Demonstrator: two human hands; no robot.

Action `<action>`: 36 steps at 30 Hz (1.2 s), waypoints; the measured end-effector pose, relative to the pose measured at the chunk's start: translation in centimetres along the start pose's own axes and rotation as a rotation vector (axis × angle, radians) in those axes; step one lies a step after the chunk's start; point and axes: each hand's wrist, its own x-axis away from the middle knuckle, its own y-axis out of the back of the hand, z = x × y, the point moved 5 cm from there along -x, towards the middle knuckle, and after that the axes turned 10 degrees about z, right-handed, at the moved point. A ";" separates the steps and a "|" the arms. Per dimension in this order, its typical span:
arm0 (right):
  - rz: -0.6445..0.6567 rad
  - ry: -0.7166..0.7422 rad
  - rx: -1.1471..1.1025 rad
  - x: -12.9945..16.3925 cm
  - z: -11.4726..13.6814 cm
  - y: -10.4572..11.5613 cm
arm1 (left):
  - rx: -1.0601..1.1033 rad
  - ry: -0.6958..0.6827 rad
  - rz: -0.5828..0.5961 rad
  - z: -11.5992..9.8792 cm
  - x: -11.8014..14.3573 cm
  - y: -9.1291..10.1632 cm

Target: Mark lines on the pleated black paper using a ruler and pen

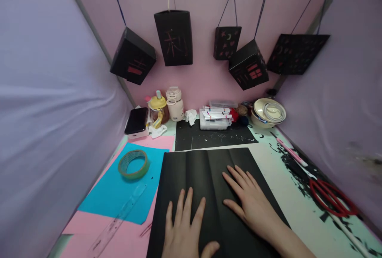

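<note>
Near the front edge of the surface (286, 178) lies a large sheet of black paper (197, 166), creased into several upright folds. Both hands rest flat on it with nothing gripped. The left hand (186, 230) has its fingers spread and pressed onto the lower middle of the sheet, thumb out to the side. The right hand (253, 202) lies palm down just beside it, fingers loosely spread and pointing towards a crease.

Towards the left edge, a blue sheet (119, 194) lies over pink paper (125, 242), with a roll of green tape (133, 164) on the blue and a clear ruler (119, 218) crossing both. Along the right edge lie red scissors (331, 198) and a pink pen (291, 152) among black paper scraps. Against the back edge stand a box of markers (215, 115), a bowl (268, 113), a small cream jug (174, 103) and a phone (136, 121). Black paper lanterns (173, 37) hang above the back edge.
</note>
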 end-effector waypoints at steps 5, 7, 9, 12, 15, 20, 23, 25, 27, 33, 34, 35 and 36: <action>0.000 -0.039 -0.053 0.0 0.6 0.3 | -0.024 0.012 -0.012 -0.3 0.0 1.5; -0.013 -0.019 -0.089 0.4 1.3 0.4 | -0.006 0.031 0.022 -0.5 -0.1 1.8; -0.011 0.056 -0.141 1.0 2.3 0.2 | 0.027 0.056 0.058 -0.6 -0.2 2.1; 0.018 0.181 -0.237 1.9 3.5 -0.7 | 0.063 0.087 0.106 -0.7 -0.2 2.5; 0.073 0.276 -0.283 2.3 3.7 -2.5 | 0.082 0.109 0.142 -1.1 -0.4 2.8; 0.083 0.280 -0.313 1.9 2.8 -5.0 | 0.099 0.198 0.136 -1.9 -0.7 3.2; 0.102 0.293 -0.320 1.8 2.8 -5.5 | 0.125 0.205 0.170 -2.0 -0.7 3.2; 0.116 0.287 -0.324 1.8 3.0 -5.1 | 0.153 0.187 0.211 -2.0 -0.6 3.3; 0.120 0.257 -0.326 2.0 3.2 -4.2 | 0.183 0.177 0.243 -1.9 -0.4 3.4; 0.094 0.220 -0.254 2.5 4.0 -1.4 | 0.221 0.185 0.208 -2.0 -0.2 3.7; 0.083 0.221 -0.240 2.6 4.1 -1.1 | 0.222 0.185 0.190 -2.0 -0.2 3.7; 0.074 0.220 -0.228 2.6 4.1 -0.9 | 0.222 0.184 0.173 -2.1 -0.1 3.6; 0.070 0.216 -0.216 2.6 4.0 -0.8 | 0.224 0.187 0.161 -2.1 -0.1 3.6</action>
